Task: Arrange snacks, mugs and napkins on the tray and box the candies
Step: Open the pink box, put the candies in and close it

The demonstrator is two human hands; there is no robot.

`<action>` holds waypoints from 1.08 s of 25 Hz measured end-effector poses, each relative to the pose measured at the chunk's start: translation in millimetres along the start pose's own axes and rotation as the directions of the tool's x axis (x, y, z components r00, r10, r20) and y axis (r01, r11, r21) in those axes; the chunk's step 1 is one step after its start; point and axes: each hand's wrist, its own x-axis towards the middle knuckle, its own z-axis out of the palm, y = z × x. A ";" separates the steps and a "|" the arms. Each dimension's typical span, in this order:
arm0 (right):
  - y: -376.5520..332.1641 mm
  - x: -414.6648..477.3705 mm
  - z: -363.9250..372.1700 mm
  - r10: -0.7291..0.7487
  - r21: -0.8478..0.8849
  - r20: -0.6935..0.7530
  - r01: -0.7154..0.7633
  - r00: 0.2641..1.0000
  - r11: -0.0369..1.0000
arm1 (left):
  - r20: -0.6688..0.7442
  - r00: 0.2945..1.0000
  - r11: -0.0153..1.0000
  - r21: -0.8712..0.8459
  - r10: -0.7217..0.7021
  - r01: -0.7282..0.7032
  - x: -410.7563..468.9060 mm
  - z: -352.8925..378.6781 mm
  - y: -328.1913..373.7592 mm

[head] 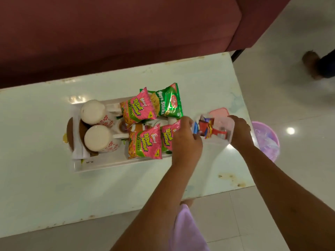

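Observation:
A white tray (101, 164) on the table holds two upturned white mugs with red flowers (97, 113) (101, 140), folded napkins (78, 153) at its left end, three pink snack packs (138, 109) and a green snack pack (167, 102). Right of the tray stands a clear plastic box (227, 124) with several red and blue candies (208, 129) inside. My right hand (240, 131) grips the box's right side. My left hand (184, 138) is at the box's left edge, fingers curled; whether it holds a candy is hidden.
A pink lid (219, 112) lies behind the box. A purple bucket (266, 140) stands on the floor beyond the table's right edge. A maroon sofa (117, 33) runs behind the table. Another person's foot (311, 64) is at far right.

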 end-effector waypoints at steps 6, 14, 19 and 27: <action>-17.9 16.5 11.9 0.117 -0.046 0.019 -0.116 0.993 0.992 | -0.026 0.999 0.993 0.117 0.030 -0.026 75.9 5.1 27.2; -10.7 27.2 -19.7 0.154 0.380 -0.118 -0.098 0.981 0.920 | 0.134 0.987 0.950 0.308 -0.093 0.047 112.1 35.1 6.9; -21.9 7.6 -5.4 -0.014 0.223 -0.136 0.044 0.991 0.974 | 0.202 0.976 0.957 0.288 -0.087 0.026 119.0 51.4 -2.5; -46.6 -10.7 30.5 -0.154 -0.228 -0.022 0.145 0.988 0.963 | 0.236 0.962 0.975 0.204 -0.135 0.087 121.3 55.5 -3.5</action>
